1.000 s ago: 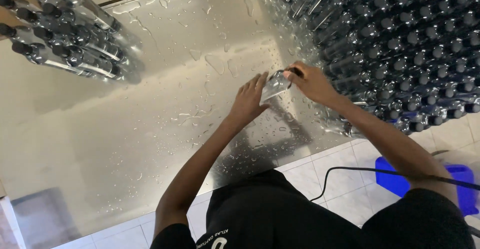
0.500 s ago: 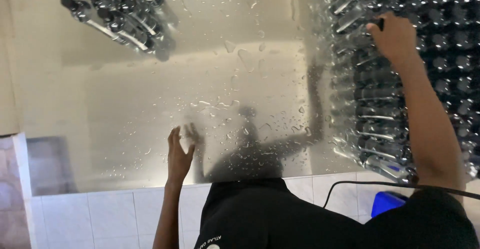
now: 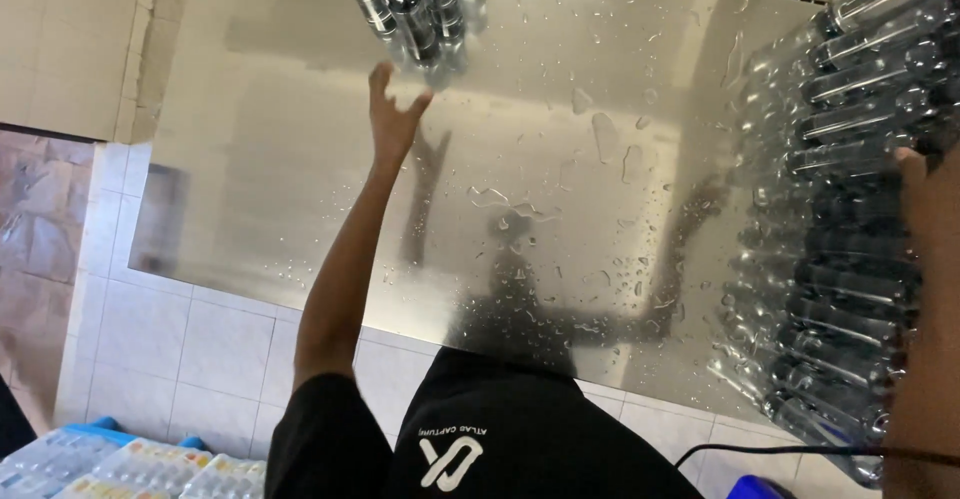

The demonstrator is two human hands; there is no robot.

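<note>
Head view: left hand (image 3: 392,119) stretched out at 11 o'clock, fingers spread, empty, just short of small bottle cluster (image 3: 415,4) at 12 o'clock on wet steel counter (image 3: 560,209). Right hand (image 3: 925,184) at 3 o'clock, mostly cut off by frame edge, resting against big bottle stack (image 3: 840,219); grip impossible to tell. Blue crate (image 3: 120,464) at 8 o'clock on floor.

Glaring softly off the wet steel bench (image 3: 620,109) under even overhead light, casting a dark body shadow near the front edge, blurring slightly at the raised left hand (image 3: 392,119).
</note>
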